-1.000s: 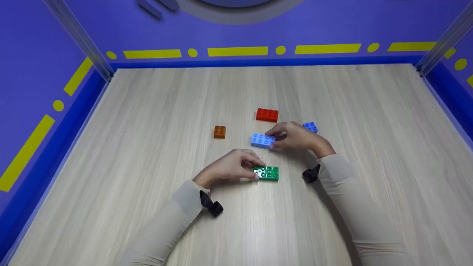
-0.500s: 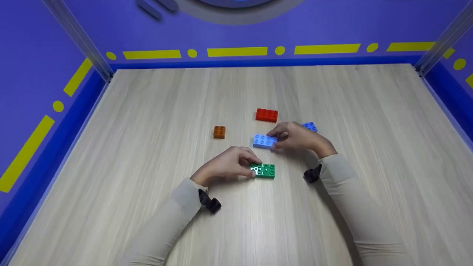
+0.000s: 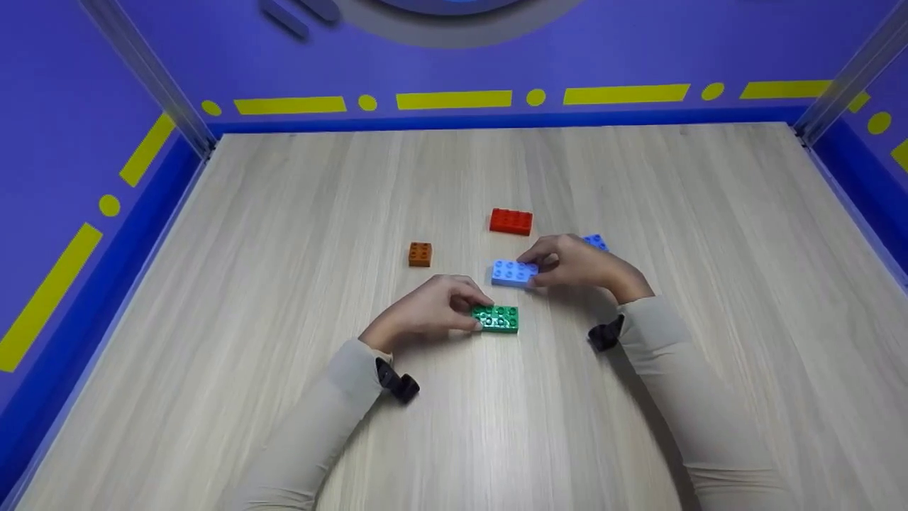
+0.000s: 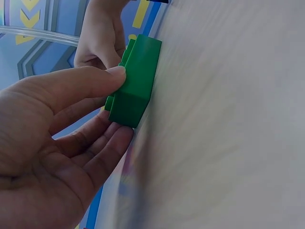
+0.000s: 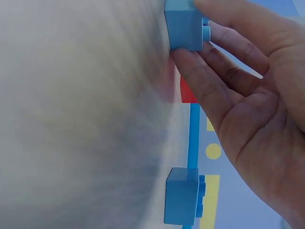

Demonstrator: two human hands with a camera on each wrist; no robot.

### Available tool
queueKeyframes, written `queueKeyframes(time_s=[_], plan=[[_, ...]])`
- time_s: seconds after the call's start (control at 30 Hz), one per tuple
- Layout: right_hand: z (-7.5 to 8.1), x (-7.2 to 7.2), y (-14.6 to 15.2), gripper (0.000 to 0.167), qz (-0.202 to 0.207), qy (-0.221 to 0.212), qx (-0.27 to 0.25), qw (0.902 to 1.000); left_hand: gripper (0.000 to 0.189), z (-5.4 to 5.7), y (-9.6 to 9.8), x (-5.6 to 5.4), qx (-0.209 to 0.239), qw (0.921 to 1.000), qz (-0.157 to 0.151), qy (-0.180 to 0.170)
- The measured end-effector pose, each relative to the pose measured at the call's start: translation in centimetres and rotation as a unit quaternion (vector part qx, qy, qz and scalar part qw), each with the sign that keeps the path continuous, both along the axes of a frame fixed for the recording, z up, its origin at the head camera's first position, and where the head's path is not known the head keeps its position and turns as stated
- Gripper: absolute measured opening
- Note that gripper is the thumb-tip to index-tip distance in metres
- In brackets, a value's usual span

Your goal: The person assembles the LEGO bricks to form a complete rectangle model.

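Observation:
My left hand pinches the left end of a green eight-stud toy brick, thumb on the near side and fingers on the far side. In the left wrist view the green brick stays studs up, low over the tabletop. Just beyond it, to the right, my right hand grips a light blue brick by its right end. The right wrist view shows this light blue brick between thumb and fingertips, close to the table surface.
A red brick lies behind the light blue one. An orange-brown brick sits to the left. Partly hidden behind my right hand is a smaller blue brick. Blue panels wall the wooden table at the back and sides.
My left hand has shifted the green brick left and slightly away from me. The light blue brick has moved a little to the right with my right hand.

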State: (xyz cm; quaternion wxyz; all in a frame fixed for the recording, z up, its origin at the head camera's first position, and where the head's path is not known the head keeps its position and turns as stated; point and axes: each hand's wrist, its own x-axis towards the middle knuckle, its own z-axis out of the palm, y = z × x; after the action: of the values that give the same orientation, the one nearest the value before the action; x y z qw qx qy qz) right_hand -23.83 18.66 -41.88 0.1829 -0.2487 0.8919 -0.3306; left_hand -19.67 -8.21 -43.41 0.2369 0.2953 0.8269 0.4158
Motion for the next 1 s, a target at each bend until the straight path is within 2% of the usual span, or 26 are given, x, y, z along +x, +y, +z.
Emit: queueKeyframes(time_s=[0.17, 0.43, 0.63, 1.0], plan=[[0.1, 0.0, 0.3, 0.036, -0.007, -0.012, 0.007, 0.9999, 0.033, 0.2, -0.2, -0.2, -0.004, 0.9999, 0.012, -0.004], [-0.1, 0.1, 0.9, 0.036, -0.015, -0.021, 0.015, 0.9996, 0.032, 0.1, -0.4, -0.5, -0.001, 0.9997, 0.020, 0.012], [-0.1, 0.2, 1.3, 0.036, -0.014, -0.019, 0.012, 0.9996, 0.030, 0.0, -0.6, -0.7, -0.015, 0.9990, 0.038, 0.015], [0.0, 0.7, 2.1, 0.036, -0.015, -0.021, 0.010, 0.9996, 0.031, 0.0, -0.8, -1.0, -0.010, 0.9986, 0.048, 0.021]])
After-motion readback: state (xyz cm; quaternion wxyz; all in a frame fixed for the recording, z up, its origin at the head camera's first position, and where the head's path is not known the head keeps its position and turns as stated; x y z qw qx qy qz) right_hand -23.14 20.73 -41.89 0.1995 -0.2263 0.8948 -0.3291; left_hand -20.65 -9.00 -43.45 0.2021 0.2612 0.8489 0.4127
